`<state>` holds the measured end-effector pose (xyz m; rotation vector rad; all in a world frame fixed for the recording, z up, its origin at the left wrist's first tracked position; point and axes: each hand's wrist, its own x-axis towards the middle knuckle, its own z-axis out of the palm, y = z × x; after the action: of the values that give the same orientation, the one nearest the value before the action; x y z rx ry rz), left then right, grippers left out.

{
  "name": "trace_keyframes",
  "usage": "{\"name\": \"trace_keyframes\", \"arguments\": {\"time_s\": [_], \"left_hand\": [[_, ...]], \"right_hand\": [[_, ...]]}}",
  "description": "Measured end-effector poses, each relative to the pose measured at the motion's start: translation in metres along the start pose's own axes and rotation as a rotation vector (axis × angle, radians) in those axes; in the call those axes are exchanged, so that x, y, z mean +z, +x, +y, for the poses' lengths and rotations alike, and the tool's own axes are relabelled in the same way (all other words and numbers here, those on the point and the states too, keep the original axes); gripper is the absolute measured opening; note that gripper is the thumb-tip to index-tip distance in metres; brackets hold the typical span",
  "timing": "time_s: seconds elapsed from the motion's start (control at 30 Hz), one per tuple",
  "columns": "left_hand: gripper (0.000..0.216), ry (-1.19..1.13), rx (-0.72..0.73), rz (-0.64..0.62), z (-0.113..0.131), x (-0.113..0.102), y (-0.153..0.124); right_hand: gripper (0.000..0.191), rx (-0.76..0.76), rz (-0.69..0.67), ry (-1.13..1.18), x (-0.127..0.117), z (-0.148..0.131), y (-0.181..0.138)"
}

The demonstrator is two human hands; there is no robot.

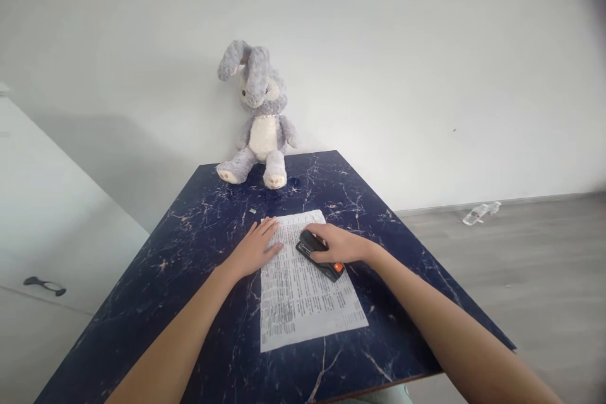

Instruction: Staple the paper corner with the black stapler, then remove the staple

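Observation:
A printed sheet of paper (307, 303) lies on the dark blue marbled table. My left hand (255, 247) rests flat on its left edge, fingers stretched out and spread. On the right part of the sheet is a black stapler (326, 268) with an orange mark near its closer end. My right hand (337, 243) is wrapped around the stapler from the right, thumb on the near side and fingers over the far side. Whether the paper passes between the stapler's jaws cannot be made out. A small pale green object (252, 211) lies just beyond my left fingertips.
A grey plush rabbit (263, 132) sits at the table's far end against the white wall. A white cabinet with a dark handle (45, 285) stands at the left. Down on the grey floor at the right lies a clear plastic bottle (476, 214).

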<state>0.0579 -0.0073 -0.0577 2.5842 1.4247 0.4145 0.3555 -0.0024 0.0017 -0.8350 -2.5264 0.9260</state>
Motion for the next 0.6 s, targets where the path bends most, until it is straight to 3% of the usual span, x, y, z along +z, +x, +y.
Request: {"name": "trace_keyframes", "arguments": {"time_s": [0.1, 0.27, 0.47, 0.6], "left_hand": [[0.06, -0.067, -0.035, -0.022, -0.002, 0.0, 0.0], [0.05, -0.124, -0.059, 0.029, -0.005, 0.002, 0.001], [0.048, -0.087, -0.046, 0.022, -0.003, 0.002, 0.0], [0.049, -0.074, -0.059, 0.003, -0.002, 0.001, 0.001]], "right_hand": [[0.014, -0.072, 0.055, -0.058, 0.003, 0.006, 0.001], [0.024, -0.1, 0.1, -0.07, 0.001, 0.012, 0.0], [0.066, -0.035, -0.163, 0.133, -0.022, 0.03, -0.013], [0.076, -0.039, -0.305, 0.254, -0.035, 0.045, -0.021]]}}
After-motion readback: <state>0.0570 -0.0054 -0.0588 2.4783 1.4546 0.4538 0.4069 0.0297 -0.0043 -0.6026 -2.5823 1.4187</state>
